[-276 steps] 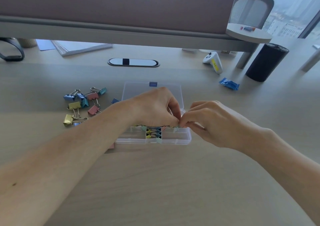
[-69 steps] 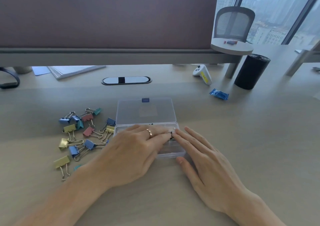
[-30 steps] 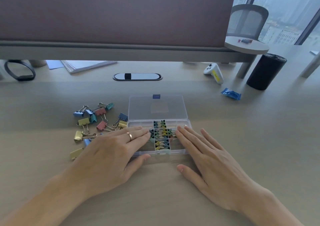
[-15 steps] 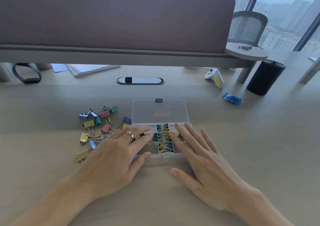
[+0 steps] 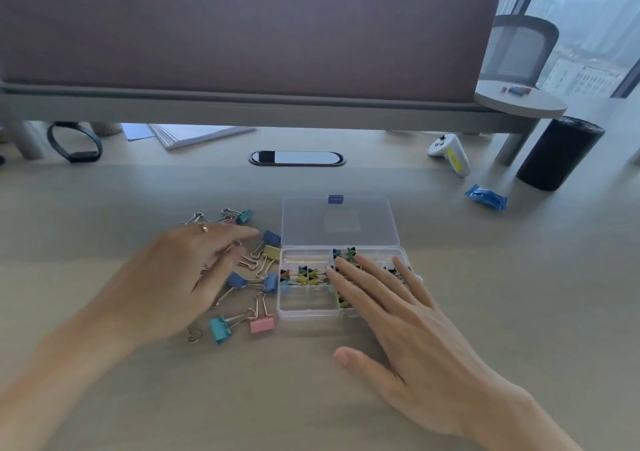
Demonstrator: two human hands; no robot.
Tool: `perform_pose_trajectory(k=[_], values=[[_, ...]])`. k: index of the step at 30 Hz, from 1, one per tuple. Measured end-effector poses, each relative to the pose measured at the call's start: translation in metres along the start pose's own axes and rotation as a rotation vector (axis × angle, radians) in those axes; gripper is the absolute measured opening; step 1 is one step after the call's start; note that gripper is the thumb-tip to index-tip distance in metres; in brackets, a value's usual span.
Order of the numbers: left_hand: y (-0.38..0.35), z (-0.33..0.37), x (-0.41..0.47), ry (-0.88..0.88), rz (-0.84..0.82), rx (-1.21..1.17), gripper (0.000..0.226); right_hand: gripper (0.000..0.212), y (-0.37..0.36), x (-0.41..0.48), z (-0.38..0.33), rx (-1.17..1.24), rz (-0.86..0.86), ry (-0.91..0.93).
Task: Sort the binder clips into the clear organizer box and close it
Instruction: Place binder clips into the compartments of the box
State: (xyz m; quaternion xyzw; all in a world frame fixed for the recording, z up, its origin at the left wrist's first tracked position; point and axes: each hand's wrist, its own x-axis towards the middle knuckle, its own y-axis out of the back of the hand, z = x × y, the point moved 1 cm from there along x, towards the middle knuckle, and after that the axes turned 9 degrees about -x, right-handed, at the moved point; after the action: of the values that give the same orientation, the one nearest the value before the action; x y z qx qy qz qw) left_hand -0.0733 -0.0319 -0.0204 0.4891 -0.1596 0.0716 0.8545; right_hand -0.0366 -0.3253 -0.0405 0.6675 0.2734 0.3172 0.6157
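The clear organizer box sits open mid-desk, its lid laid flat behind it. Small clips fill its middle compartments. My right hand lies flat with straight fingers over the box's right half. My left hand hovers over the loose binder clips to the left of the box, fingers spread and holding nothing. A pink clip and a teal clip lie nearest me. Some clips are hidden under my left hand.
A black cylinder, a blue packet and a white controller lie at the back right. A cable port sits behind the box. Papers and a black band lie under the partition at the back left.
My left hand has lifted off the box and moved left over the loose clips. My right hand stays flat on the box's right side.
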Motion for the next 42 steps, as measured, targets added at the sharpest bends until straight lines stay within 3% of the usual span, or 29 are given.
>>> perform_pose_trajectory(k=[5, 11, 14, 19, 28, 35, 39, 42], values=[[0.019, -0.026, 0.030, 0.160, 0.101, -0.076, 0.022, 0.074, 0.005, 0.022, 0.002, 0.031, 0.115, -0.042], [0.002, -0.010, 0.061, 0.154, -0.098, -0.028, 0.015, 0.072, 0.001, 0.050, 0.011, 0.088, 0.178, -0.134], [-0.019, 0.001, 0.069, 0.189, -0.177, 0.037, 0.017, 0.076, -0.005, 0.049, 0.017, 0.030, 0.160, -0.174], [-0.034, 0.008, 0.075, 0.232, -0.117, 0.094, 0.014, 0.077, -0.012, 0.039, 0.024, -0.032, 0.127, -0.208], [-0.036, 0.005, 0.076, 0.305, -0.123, -0.010, 0.023, 0.070, -0.016, 0.032, 0.027, 0.013, 0.208, -0.205], [-0.032, 0.000, 0.079, 0.258, -0.052, -0.041, 0.017, 0.066, -0.019, 0.031, 0.027, 0.042, 0.249, -0.219], [-0.024, 0.019, 0.080, 0.113, 0.072, -0.177, 0.016, 0.066, -0.019, 0.031, 0.027, 0.066, 0.259, -0.235], [-0.030, 0.040, 0.077, 0.029, -0.024, -0.292, 0.017, 0.063, -0.020, 0.031, 0.027, 0.058, 0.252, -0.242]])
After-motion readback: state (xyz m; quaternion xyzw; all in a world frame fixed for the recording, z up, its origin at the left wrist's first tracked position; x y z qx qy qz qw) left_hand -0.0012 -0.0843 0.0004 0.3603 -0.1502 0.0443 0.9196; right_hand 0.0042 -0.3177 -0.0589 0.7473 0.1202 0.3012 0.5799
